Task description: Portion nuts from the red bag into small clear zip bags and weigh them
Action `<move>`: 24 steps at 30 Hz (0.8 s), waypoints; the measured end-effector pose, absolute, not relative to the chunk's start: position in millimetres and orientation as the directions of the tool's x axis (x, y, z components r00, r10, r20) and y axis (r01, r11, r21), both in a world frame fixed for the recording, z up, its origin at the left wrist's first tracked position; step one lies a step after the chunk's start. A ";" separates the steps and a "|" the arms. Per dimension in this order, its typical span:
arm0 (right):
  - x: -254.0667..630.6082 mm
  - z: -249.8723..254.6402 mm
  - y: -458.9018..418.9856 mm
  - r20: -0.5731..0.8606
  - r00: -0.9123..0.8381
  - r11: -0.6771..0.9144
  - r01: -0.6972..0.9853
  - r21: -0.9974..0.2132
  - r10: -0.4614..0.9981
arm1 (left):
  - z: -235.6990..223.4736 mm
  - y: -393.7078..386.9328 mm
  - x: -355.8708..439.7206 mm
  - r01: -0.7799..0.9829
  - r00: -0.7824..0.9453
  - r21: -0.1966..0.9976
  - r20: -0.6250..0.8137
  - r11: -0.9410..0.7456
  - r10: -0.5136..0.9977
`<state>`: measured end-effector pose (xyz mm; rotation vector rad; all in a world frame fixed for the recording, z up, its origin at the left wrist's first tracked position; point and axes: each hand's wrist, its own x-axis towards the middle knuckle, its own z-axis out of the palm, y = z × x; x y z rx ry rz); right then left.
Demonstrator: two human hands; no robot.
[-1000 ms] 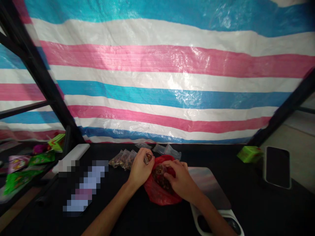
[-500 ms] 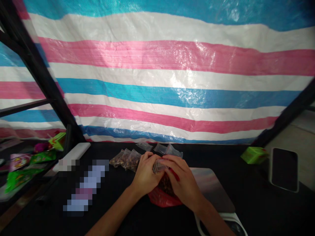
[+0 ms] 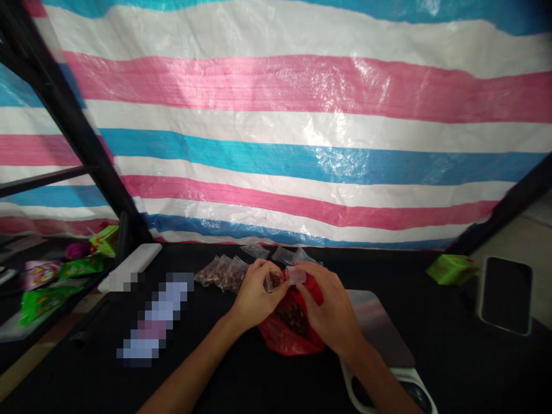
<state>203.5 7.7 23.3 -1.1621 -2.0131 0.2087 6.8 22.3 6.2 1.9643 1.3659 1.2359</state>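
Note:
My left hand (image 3: pixel 257 296) is closed around a small clear zip bag (image 3: pixel 271 280) with brown bits in it. Between the thumb and fingers of my right hand (image 3: pixel 330 305) is a small translucent cup (image 3: pixel 295 275), beside the bag's mouth. Under both hands lies an open red plastic bag (image 3: pixel 280 339) holding dark brown pieces (image 3: pixel 293 316), whose exact kind I cannot make out. Several filled zip bags (image 3: pixel 222 273) lie in a row just left of my left hand. Flat clear bags (image 3: pixel 282 255) rest behind my hands.
A kitchen scale (image 3: pixel 382 328) with a metal plate sits under my right forearm. Further right are a green box (image 3: pixel 451 269) and a phone (image 3: pixel 505 296). To the left lie a white bar (image 3: pixel 140 261) and green snack packets (image 3: pixel 47 299). A striped sheet (image 3: pixel 302 132) hangs behind.
My right hand has drawn back slightly from the zip bag, so the translucent cup and more of the red bag now show. The view has tilted a little.

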 end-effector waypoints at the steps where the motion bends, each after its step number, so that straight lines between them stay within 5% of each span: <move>1: 204.3 24.2 8.1 0.541 -0.266 0.558 0.666 -0.495 0.798 | 7.6 23.7 3.5 0.487 0.127 0.763 0.420 -0.425 0.899; 8: 202.1 35.3 2.4 0.447 -0.339 0.547 0.662 -0.512 0.828 | 21.9 28.1 -17.1 0.447 0.263 0.772 0.369 -0.451 0.892; 16: 197.1 37.3 -7.1 0.313 -0.509 0.596 0.644 -0.480 0.802 | 14.2 30.4 -29.8 0.625 0.295 0.714 0.158 -0.315 0.942; 24: 195.4 18.3 -2.3 0.263 -0.493 0.555 0.678 -0.481 0.830 | 10.3 31.3 -20.9 0.495 0.297 0.848 0.039 -0.189 0.954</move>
